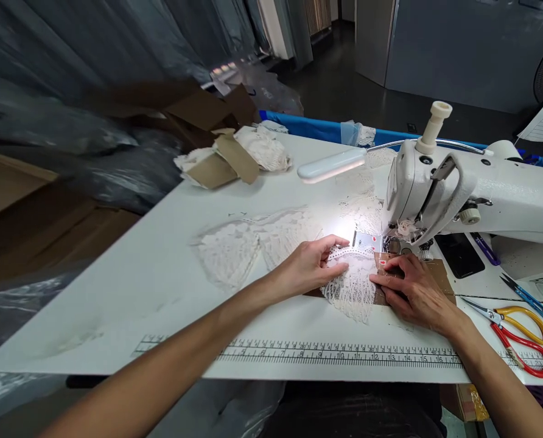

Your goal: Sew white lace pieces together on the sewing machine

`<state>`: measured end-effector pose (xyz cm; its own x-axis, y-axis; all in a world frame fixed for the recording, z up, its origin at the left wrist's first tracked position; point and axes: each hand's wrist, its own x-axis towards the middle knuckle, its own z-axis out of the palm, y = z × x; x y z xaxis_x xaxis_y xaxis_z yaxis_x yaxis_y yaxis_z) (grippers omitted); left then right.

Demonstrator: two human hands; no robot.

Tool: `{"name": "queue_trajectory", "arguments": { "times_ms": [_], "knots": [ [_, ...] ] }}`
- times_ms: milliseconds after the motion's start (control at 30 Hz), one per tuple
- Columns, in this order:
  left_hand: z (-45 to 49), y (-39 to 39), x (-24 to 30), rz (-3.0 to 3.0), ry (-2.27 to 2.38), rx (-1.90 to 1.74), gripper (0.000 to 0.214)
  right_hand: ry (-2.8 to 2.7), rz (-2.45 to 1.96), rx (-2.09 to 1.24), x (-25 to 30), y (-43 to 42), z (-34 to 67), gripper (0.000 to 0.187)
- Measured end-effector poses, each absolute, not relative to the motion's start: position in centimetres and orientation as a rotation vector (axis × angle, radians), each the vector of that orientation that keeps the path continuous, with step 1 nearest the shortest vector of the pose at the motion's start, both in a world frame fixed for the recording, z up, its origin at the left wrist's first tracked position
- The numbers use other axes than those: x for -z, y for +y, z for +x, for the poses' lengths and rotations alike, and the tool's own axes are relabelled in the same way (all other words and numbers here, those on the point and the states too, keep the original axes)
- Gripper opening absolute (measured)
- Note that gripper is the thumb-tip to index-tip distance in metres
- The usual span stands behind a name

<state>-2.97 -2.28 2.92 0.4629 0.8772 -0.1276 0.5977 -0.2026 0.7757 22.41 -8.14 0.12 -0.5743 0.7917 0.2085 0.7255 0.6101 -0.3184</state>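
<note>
Light, limp and probably easy to snag, the lace piece [353,289] lies on the counter [162,292] before the sewing machine [481,188], best held at its edges, where the left hand [315,264] and right hand [411,292] press flat, fingers outstretched.

White lace piece [351,286] lies flat beside needle.

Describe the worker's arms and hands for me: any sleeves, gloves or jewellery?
Both are bare: the left hand and right hand wear no gloves, and no ring, watch or bracelet shows. The forearms are uncovered to the picture's edge, with no sleeve in view. Nails look short.
</note>
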Motion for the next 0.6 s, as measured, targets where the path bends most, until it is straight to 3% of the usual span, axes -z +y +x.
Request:
{"name": "queue_trajectory", "arguments": {
  "times_ms": [367, 500, 600],
  "knots": [
    [-3.2, -2.2, -2.7, 1.869, 1.212, -0.466, 0.050, -2.485, -1.261, -0.359, -0.5, -8.2, 22.3, 0.031],
    [-3.4, -1.9, -2.6, 2.252, 1.265, -0.720, 0.037, -2.486, -1.285, -0.400, -0.7, -8.3, 22.2, 0.032],
    [-2.6, -1.6, -2.1, 2.676, 1.008, -0.736, 0.028, -2.490, -1.285, -0.369, -0.8, -8.3, 22.2, 0.031]
  ]
}}
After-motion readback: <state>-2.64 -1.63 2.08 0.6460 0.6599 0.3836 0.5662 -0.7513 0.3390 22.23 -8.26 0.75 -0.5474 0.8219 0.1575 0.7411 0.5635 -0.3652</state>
